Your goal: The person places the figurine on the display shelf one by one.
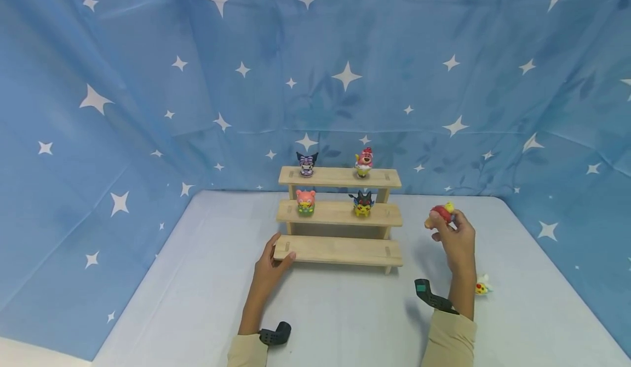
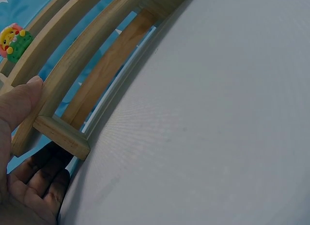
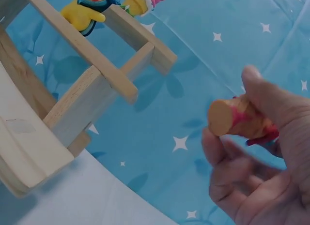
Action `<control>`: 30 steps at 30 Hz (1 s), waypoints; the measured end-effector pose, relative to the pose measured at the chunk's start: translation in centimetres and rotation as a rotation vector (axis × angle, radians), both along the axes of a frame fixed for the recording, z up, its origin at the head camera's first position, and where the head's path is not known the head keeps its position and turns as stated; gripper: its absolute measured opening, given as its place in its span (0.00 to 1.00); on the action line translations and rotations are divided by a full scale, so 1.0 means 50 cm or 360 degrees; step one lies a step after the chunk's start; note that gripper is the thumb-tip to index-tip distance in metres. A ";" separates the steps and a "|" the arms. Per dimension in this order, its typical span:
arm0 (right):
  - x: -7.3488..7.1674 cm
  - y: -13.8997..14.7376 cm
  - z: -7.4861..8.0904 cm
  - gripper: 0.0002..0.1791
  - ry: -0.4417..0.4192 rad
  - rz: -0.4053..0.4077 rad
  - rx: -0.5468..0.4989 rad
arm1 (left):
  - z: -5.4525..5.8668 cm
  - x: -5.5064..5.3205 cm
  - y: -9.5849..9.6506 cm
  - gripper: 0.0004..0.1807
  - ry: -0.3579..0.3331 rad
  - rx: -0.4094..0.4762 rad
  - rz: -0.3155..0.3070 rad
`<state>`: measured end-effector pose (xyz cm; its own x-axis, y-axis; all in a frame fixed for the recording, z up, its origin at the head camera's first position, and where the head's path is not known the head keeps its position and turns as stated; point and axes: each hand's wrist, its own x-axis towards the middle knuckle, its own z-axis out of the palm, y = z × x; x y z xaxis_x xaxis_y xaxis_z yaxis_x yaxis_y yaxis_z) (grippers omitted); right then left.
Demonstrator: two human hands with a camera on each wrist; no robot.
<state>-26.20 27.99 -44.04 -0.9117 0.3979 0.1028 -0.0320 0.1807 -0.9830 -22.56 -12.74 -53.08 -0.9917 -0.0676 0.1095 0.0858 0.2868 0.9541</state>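
A three-step wooden display stand (image 1: pixel 337 250) stands on the white table. At the left end of its lowest step, my left hand (image 1: pixel 268 268) grips the board, thumb (image 2: pixel 26 99) on the upper side and fingers (image 2: pixel 43 181) curled below. To the right of the stand, my right hand (image 1: pixel 458 244) holds up a small red toy figurine (image 1: pixel 442 212) with a yellow top. Thumb and fingers pinch it; its round, flat orange base (image 3: pixel 221 117) faces the right wrist camera. Nothing stands on the lowest step.
A purple-black figurine (image 1: pixel 307 165) and a pink-red one (image 1: pixel 363 163) stand on the top step. The middle step bears a pink-green figurine (image 1: pixel 305 202) and a black-yellow one (image 1: pixel 362 204). Beside my right forearm lies a white-yellow figurine (image 1: pixel 482 285). A starry blue curtain (image 1: pixel 315 55) hangs behind.
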 end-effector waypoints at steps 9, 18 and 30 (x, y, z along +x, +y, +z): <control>0.008 -0.023 0.030 0.09 0.0335 -0.0010 -0.0109 | -0.001 0.000 -0.001 0.42 0.0009 0.0003 0.0003; 0.033 -0.059 0.080 0.17 0.0442 0.0260 -0.0113 | -0.004 -0.001 -0.003 0.43 -0.0001 0.0005 0.0000; 0.054 -0.135 0.129 0.26 0.0474 0.1047 0.0190 | 0.001 0.000 -0.001 0.43 0.0001 -0.0012 0.0009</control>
<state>-23.47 21.23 -37.60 -0.8848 -0.2518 0.3920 -0.4336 0.1374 -0.8905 -22.55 -12.81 -53.02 -0.9912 -0.0725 0.1105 0.0846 0.2945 0.9519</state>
